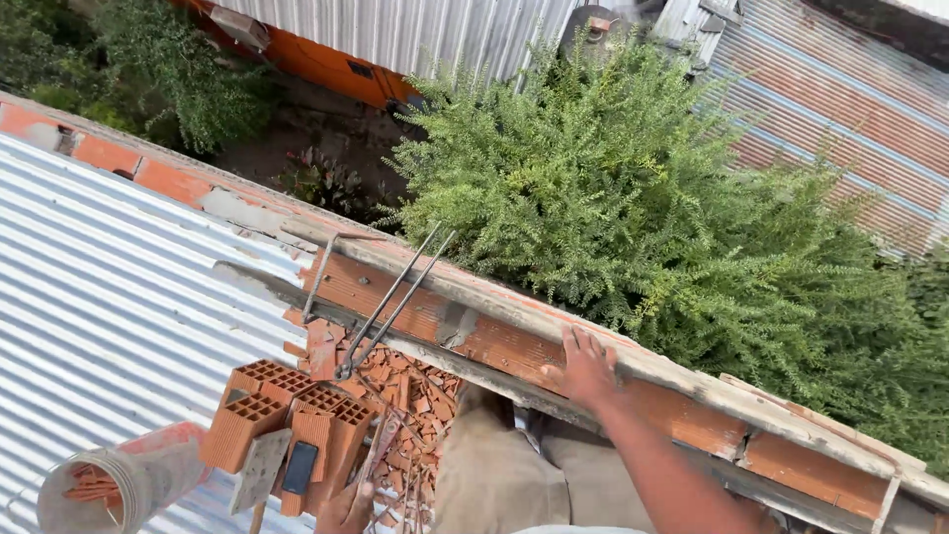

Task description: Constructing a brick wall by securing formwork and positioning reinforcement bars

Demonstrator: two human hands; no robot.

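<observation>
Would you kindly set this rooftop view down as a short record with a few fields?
Setting: top of a brick wall framed by wooden boards, beside a corrugated metal roof
Right hand: palm flat on the wall top, fingers spread, holding nothing
Left hand: only partly in view at the bottom edge; grip unclear
Nearby: hollow bricks, brick rubble, bent steel rods, a bucket
Beyond the wall: a green bush

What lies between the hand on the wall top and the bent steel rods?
In the head view, bare brick wall top separates the right hand from the steel rods.
</observation>
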